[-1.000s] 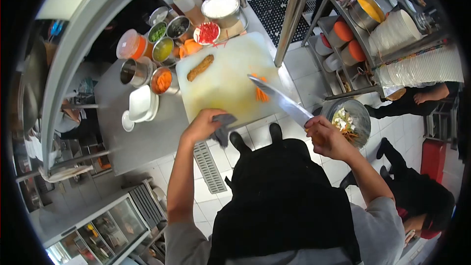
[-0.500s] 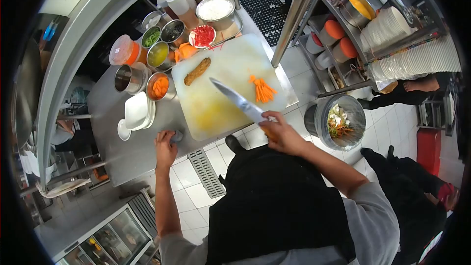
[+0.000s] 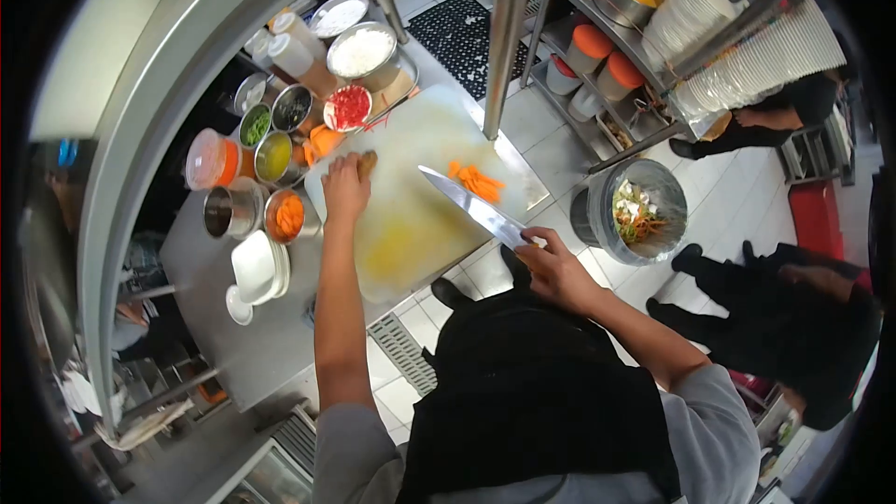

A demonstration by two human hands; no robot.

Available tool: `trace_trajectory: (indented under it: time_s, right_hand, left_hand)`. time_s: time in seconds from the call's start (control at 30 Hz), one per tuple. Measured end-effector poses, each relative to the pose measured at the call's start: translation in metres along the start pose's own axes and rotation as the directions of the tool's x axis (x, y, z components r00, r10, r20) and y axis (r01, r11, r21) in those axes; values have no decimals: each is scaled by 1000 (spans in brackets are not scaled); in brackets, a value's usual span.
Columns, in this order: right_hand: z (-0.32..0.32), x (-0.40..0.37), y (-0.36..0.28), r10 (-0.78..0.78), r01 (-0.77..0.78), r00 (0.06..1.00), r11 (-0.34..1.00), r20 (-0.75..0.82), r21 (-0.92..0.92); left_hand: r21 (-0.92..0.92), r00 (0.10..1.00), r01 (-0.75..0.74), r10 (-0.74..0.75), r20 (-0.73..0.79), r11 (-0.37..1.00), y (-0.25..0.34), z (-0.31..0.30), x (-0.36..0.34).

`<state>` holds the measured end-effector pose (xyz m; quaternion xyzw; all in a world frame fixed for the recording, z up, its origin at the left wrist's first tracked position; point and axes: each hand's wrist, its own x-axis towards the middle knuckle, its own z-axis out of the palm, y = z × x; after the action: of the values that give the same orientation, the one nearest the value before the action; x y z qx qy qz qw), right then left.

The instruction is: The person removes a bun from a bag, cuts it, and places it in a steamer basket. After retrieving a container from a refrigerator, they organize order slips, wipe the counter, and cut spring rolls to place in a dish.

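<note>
In the head view, my left hand reaches onto the cutting board, its fingers closed around a browned, elongated piece of food near the far left edge. Only one end of that piece shows past my fingers. My right hand grips the handle of a large kitchen knife. The blade is held over the right half of the board, tip pointing to the far left. Beyond the blade lies a small pile of carrot sticks. Yellow stains mark the near part of the board.
Metal tubs, with sliced carrot in one, line the board's left side, beside white trays. Squeeze bottles and a bowl of white food stand farther back. Right are a lined bin, shelving and a person in dark clothes.
My left hand has moved from a small grey item at the counter's near edge up to the browned piece and taken hold of it. The knife stays in my right hand; the view has shifted.
</note>
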<state>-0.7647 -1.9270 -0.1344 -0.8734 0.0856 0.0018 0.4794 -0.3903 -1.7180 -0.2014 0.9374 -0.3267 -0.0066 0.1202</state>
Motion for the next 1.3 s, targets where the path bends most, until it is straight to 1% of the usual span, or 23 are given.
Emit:
trace_trajectory:
  time_s: [0.03, 0.1, 0.13, 0.2, 0.23, 0.27, 0.33, 0.47, 0.5, 0.57, 0.6, 0.67, 0.7, 0.73, 0.8, 0.87, 0.93, 0.97, 1.03, 1.1, 1.13, 1.2, 1.3]
  right_hand:
    - [1, -6, 3, -11, 12, 999, 1000, -34, 22]
    - [2, -18, 10, 10, -5, 998, 997, -68, 72]
    - [2, -22, 12, 23, -14, 996, 996, -90, 94]
    - [2, -29, 14, 20, -8, 997, 989, -79, 150]
    - [3, -32, 14, 32, -16, 995, 986, -90, 166]
    - [2, -32, 16, 16, -2, 997, 985, -80, 172]
    - [-1, -32, 18, 0, 14, 997, 983, -78, 181]
    - [-3, -28, 22, 38, -32, 999, 967, -19, 251]
    - [-3, -27, 23, 49, -47, 999, 965, -3, 257]
    - [0, -28, 26, 38, -27, 999, 964, -35, 265]
    - [1, -28, 27, 22, -6, 998, 965, -61, 262]
    - [0, -30, 28, 36, -19, 998, 962, -58, 273]
    - [0, -31, 28, 44, -28, 998, 960, -50, 279]
    - [0, -32, 29, 51, -34, 997, 958, -54, 283]
    - [-1, -34, 29, 45, -32, 998, 962, -44, 273]
    - [-4, -35, 26, 62, -53, 998, 957, -23, 286]
    - [-7, -34, 27, 72, -63, 997, 953, -17, 297]
    - [-7, -35, 28, 50, -39, 998, 963, -35, 265]
    - [-9, -38, 29, 26, -12, 998, 972, -56, 234]
    - [-14, -40, 28, 66, -55, 997, 964, -34, 259]
    - [-15, -41, 29, 64, -52, 997, 965, -40, 259]
    - [-19, -43, 31, 61, -47, 997, 964, -46, 261]
    - [-22, -45, 32, 46, -28, 997, 969, -67, 244]
  left_hand:
    - [16, 1000, -25, 24, 6, 1000, 2, -7, -1]
    - [-79, 969, -63, 80, 233, 995, 8, -22, -12]
    - [-64, 964, -87, 100, 247, 994, 4, -22, -8]
    - [-177, 968, -243, 228, -103, 954, -11, -19, 3]
    - [-53, 931, -307, 288, -224, 950, 3, -33, 15]
    - [-49, 929, -318, 301, -215, 947, 11, -40, 28]
    - [132, 916, -370, 385, -116, 920, 20, -49, 56]
    - [152, 892, -451, 446, 72, 879, 18, -38, 91]
    - [157, 888, -460, 453, 82, 874, 15, -34, 95]
    - [111, 847, -521, 529, -53, 846, 8, -26, 103]
    - [110, 844, -528, 535, -47, 842, 3, -23, 107]
    - [-275, 946, -314, 275, -170, 909, -11, -19, 117]
    - [-446, 969, -237, 178, -171, 863, -21, -19, 124]
    - [-447, 969, -240, 184, -164, 862, -24, -22, 129]
    - [-206, 981, -150, 118, -157, 967, -31, -28, 136]
    - [-170, 988, -143, 130, -87, 975, -32, -26, 140]
    - [221, 854, -304, 368, -368, 927, -21, -23, 139]
    - [223, 848, -314, 378, -371, 923, -12, -22, 135]
    - [178, 863, -432, 462, -203, 884, 7, -15, 117]
    - [206, 934, -343, 356, -29, 916, 34, -3, 99]
    - [209, 932, -347, 361, -31, 914, 46, 0, 93]
    - [297, 992, -116, 96, 80, 948, 66, 2, 90]
    - [315, 993, -38, 1, 117, 948, 65, 14, 96]
